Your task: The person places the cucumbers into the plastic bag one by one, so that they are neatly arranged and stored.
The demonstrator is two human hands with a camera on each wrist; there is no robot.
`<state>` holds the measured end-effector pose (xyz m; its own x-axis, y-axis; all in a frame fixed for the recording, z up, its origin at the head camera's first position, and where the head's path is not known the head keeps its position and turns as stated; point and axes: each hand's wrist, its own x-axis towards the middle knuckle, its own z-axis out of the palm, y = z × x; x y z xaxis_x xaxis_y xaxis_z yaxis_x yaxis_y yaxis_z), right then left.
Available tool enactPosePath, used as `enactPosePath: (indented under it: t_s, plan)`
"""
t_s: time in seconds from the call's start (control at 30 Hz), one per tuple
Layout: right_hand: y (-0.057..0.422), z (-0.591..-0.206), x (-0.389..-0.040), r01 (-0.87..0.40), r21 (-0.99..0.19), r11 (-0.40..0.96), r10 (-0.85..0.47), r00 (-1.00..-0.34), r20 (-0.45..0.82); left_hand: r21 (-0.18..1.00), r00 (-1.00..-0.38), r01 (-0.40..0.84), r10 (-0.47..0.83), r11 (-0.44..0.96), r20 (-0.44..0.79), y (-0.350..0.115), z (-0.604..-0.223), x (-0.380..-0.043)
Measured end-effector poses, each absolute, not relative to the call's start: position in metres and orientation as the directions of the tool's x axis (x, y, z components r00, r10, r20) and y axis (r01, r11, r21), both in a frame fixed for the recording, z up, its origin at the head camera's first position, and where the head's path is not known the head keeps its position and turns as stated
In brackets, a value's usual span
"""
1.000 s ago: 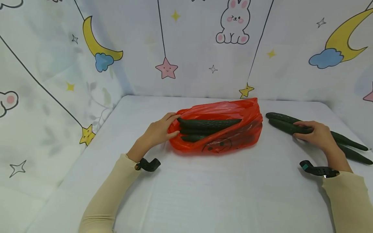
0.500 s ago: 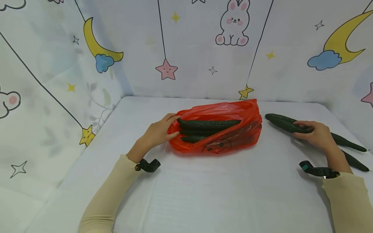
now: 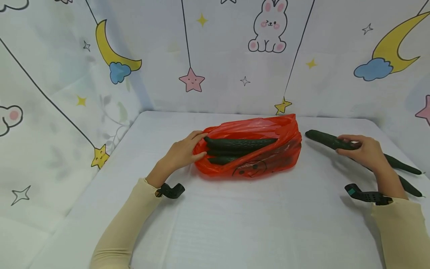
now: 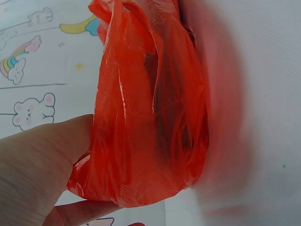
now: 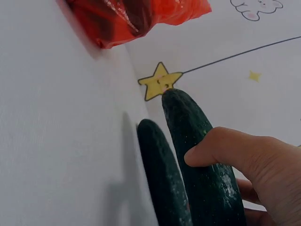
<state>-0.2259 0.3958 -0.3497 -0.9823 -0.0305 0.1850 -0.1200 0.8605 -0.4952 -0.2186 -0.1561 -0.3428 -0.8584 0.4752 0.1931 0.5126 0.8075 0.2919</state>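
My left hand (image 3: 183, 151) grips the open mouth of a red plastic bag (image 3: 285, 153) at its left end, thumb and fingers spread around the edge. Inside the bag lie several dark green cucumbers (image 3: 242, 143); the bag's folds partly cover them. To the right, my right hand (image 3: 364, 151) pinches a cucumber (image 3: 324, 139) around its middle. The right wrist view shows this cucumber (image 5: 204, 181) raised above another cucumber (image 5: 160, 174) near the tabletop. Only the far end of that second cucumber (image 3: 401, 164) shows in the head view.
A white-covered table (image 3: 235, 224) lies under everything. Behind it hangs a pale cloth backdrop (image 3: 221, 45) printed with moons, stars and a rabbit. A black strap device sits on each wrist.
My right hand has lifted the front cucumber slightly off the table, its tip shifting back and left over the other cucumber. The left hand and the bag have stayed in place.
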Motion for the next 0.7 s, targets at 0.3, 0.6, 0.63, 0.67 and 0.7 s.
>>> enactPosePath:
  t_s: [0.3, 0.6, 0.63, 0.67, 0.7]
  plan:
    - [0.377, -0.331, -0.218, -0.146, -0.509, 0.849, -0.028, -0.973, 0.231, 0.29, -0.858, 0.514, 0.476, 0.807, 0.194, -0.157, -0.343, -0.219]
    - [0.363, -0.316, -0.21, -0.17, -0.522, 0.836, -0.014, -0.957, 0.289, 0.298, -0.861, 0.509, 0.474, 0.807, 0.188, -0.157, -0.343, -0.22]
    - [0.361, -0.314, -0.209, -0.172, -0.522, 0.835, -0.014, -0.956, 0.293, 0.299, -0.86, 0.511, 0.474, 0.806, 0.19, -0.157, -0.344, -0.22]
    - [0.359, -0.312, -0.208, -0.174, -0.524, 0.834, -0.015, -0.956, 0.294, 0.299, -0.858, 0.513, 0.476, 0.804, 0.193, -0.157, -0.343, -0.22]
    - [0.358, -0.31, -0.208, -0.17, -0.522, 0.836, -0.011, -0.956, 0.294, 0.299, -0.857, 0.516, 0.477, 0.803, 0.196, -0.156, -0.343, -0.22]
